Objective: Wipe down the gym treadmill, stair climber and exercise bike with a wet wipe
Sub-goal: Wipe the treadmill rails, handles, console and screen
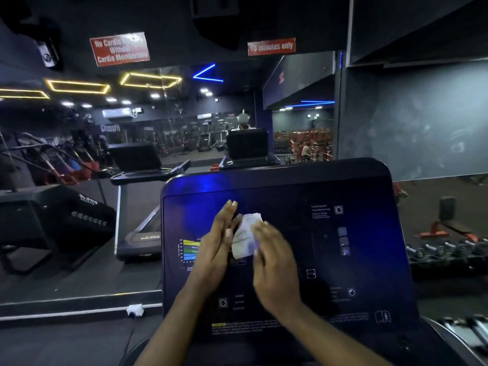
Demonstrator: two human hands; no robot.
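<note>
A dark treadmill console fills the lower middle of the view, its glossy panel lit blue near the top. A white wet wipe lies against the panel's centre between my two hands. My left hand has its fingers straight, its edge against the wipe's left side. My right hand lies over the wipe's right side, and its fingertips are blurred, so its grip is unclear.
A wall mirror behind the console reflects the gym and a person. A second treadmill stands to the left, with another black machine further left. A dumbbell rack runs along the right. A white power plug sits at the floor edge.
</note>
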